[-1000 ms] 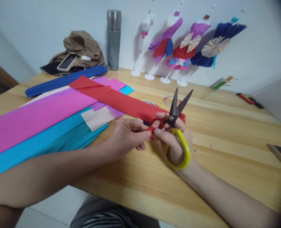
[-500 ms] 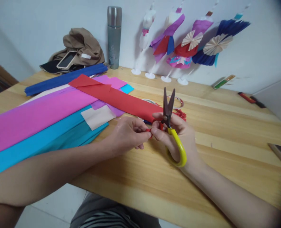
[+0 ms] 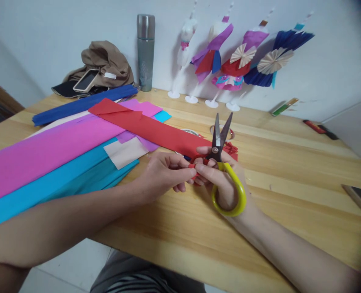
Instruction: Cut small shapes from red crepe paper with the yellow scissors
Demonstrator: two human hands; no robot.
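Observation:
A small strip of red crepe paper (image 3: 194, 167) is pinched between both hands over the near part of the table. My left hand (image 3: 165, 175) grips one end between thumb and fingers. The thumb and fingertips of my right hand (image 3: 211, 173) close on the other end. Yellow-handled scissors (image 3: 215, 151) hang on my right hand, blades apart and pointing away from me. Right behind the hands, a long folded sheet of red crepe paper (image 3: 168, 132) lies slanting across the table, with cut red scraps (image 3: 231, 147) at its end.
Pink crepe paper (image 3: 55, 150), blue crepe paper (image 3: 61, 187) and a beige piece (image 3: 124, 152) lie at left. Behind stand a flask (image 3: 146, 61), a brown cloth bundle (image 3: 110, 61), a phone (image 3: 86, 80) and several paper-dressed figures (image 3: 244, 57) on stands. A tape roll (image 3: 229, 134) lies beyond the scissors.
The scissors have turned slightly on my right hand, their blades now leaning to the right. Both hands still pinch the red strip. The view has shifted a little.

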